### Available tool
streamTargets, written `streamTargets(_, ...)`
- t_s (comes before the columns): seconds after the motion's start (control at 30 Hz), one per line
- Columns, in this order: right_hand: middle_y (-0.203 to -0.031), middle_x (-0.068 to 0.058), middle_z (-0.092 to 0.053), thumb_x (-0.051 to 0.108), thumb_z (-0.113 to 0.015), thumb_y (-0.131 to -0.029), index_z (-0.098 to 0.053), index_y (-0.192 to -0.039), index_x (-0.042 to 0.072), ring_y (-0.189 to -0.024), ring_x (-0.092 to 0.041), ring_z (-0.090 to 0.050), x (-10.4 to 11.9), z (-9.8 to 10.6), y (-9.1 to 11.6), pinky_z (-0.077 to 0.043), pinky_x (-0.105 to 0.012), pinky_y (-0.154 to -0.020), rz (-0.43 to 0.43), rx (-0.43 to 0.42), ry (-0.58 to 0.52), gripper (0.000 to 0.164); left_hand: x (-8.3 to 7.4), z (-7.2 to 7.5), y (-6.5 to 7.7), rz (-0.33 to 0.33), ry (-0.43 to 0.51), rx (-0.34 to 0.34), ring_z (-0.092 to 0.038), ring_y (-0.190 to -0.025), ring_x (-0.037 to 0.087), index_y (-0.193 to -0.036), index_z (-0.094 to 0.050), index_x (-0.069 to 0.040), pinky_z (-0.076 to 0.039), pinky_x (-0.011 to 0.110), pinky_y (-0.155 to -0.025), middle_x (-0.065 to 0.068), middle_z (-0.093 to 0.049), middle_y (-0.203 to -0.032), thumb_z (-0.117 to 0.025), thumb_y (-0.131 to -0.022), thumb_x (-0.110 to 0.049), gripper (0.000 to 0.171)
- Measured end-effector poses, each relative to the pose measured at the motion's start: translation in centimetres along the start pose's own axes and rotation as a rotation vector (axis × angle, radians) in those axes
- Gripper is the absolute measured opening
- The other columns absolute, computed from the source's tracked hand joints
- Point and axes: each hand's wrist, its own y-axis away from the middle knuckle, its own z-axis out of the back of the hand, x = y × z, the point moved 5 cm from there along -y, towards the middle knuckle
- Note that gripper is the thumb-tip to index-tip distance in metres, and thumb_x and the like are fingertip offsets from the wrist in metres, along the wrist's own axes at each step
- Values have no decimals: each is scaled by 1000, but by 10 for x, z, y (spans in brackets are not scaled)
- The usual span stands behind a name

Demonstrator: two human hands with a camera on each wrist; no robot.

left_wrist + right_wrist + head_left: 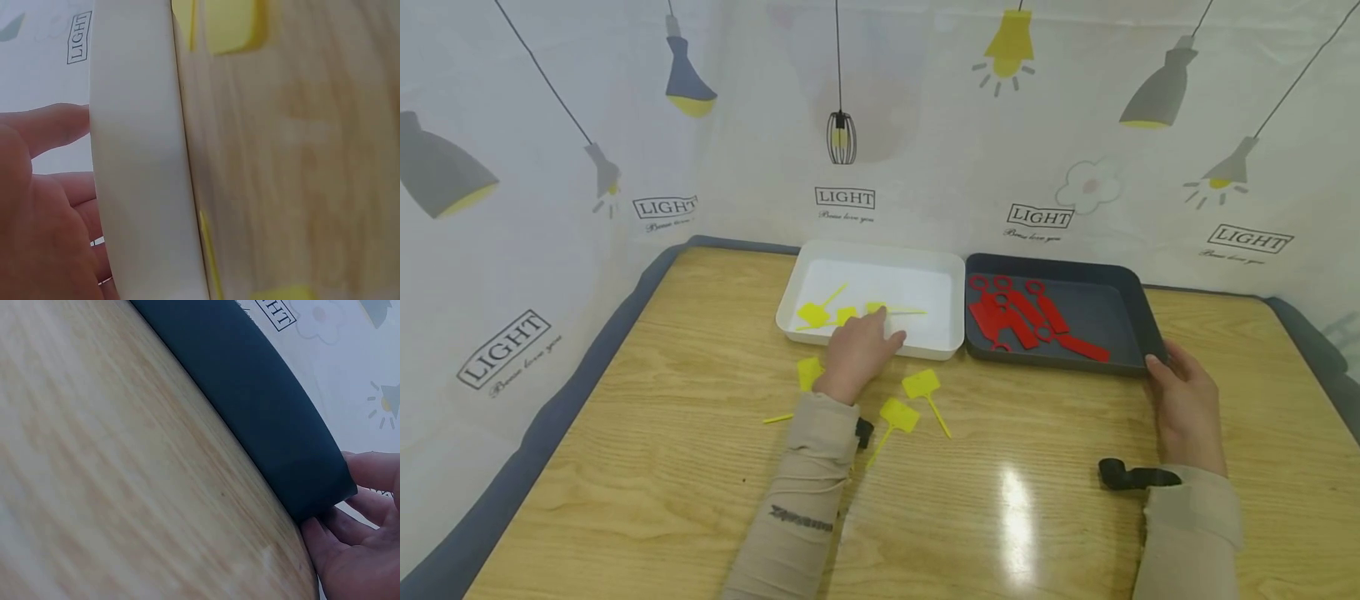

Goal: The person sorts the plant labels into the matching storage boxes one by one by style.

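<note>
My left hand (pixel 856 357) reaches over the front wall of the white tray (pixel 936 345), its fingertips beside flat yellow tags with thin stems (pixel 813 314). In the left wrist view the tray's wall hides those fingertips, and the thumb and fingers stand apart. At the right, my right hand (pixel 1189 412) grips the front right corner of the dark grey tray (pixel 1108 312), thumb at the rim and fingers round the side. Several red tags with ring ends (pixel 1018 321) lie heaped in the left part of that tray.
On the wooden table (pixel 985 500), more yellow tags (pixel 899 414) lie in front of the white tray, one partly behind my left wrist. The two trays stand side by side. Behind them hangs a white cloth (pixel 925 167) printed with lamps.
</note>
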Motion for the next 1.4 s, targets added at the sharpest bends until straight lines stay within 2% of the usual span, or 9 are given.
streamTargets(0.2,-144,-1,-22,26,-64,-80,-31,-139,21,-127,-8,-27,1,-1,0,-25,-18,-102,3,-1,8,67,-3,-2,3,-12,-49,27,-56,-93,27,-130,-45,-10,-39,39,-80,10,-59,-112,-41,-91,-47,54)
streamTargets(0.43,-144,-1,-23,25,-64,-81,-31,-139,20,-127,-8,-27,0,1,-1,-25,-17,-102,7,-8,2,67,-5,-2,6,-32,-35,40,-50,-110,27,-133,-44,-16,-36,40,-85,3,-50,-128,-39,-91,-48,53)
streamTargets(0.67,-145,0,-22,27,-64,-80,-31,-139,21,-127,-7,-25,1,2,0,-24,-17,-102,1,-10,21,68,-3,-2,5,-33,-14,70,-47,-114,26,-131,-46,-18,-35,42,-89,1,-49,-129,-40,-92,-47,49)
streamTargets(1.0,-144,-1,-23,23,-64,-81,-32,-139,21,-127,-7,-27,1,2,1,-25,-17,-102,11,5,-13,66,-4,2,4,-30,20,43,-56,-100,22,-117,-59,-14,-43,39,-86,1,-59,-114,-42,-92,-43,42)
streamTargets(1.1,-144,-2,-24,22,-64,-81,-32,-138,20,-126,-8,-28,1,2,1,-26,-17,-101,11,7,-36,65,-4,3,5,-37,56,38,-56,-100,21,-118,-58,-14,-46,37,-83,1,-59,-115,-43,-92,-42,41)
streamTargets(1.23,-143,-3,-25,20,-65,-80,-34,-138,18,-124,-9,-30,1,2,-1,-28,-16,-99,16,7,-64,66,-5,5,4,-62,131,28,-52,-106,19,-120,-56,-14,-44,35,-88,0,-56,-119,-45,-92,-40,40)
streamTargets(1.4,-142,-4,-26,19,-65,-80,-35,-138,17,-124,-10,-30,1,2,-2,-29,-15,-98,27,7,-76,65,-11,13,5,-186,281,3,-48,-113,16,-120,-57,-14,-40,31,-93,-3,-55,-120,-47,-91,-38,38)
